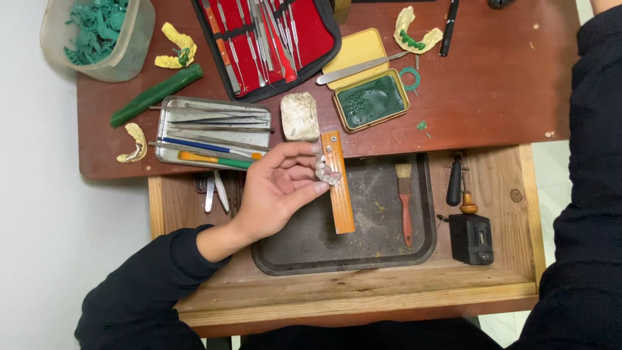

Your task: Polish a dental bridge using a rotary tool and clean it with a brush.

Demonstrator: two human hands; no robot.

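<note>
One hand, the left hand, was in view; its fingers pinched a small silvery metal piece against a wooden bench peg that jutted over a dark tray in the open drawer. At three o'clock of the peg lay a red-handled brush. Farther off, at eleven o'clock on the worktop, sat a metal tin of tools; at one o'clock, a green wax tin. The right hand was out of sight.
</note>
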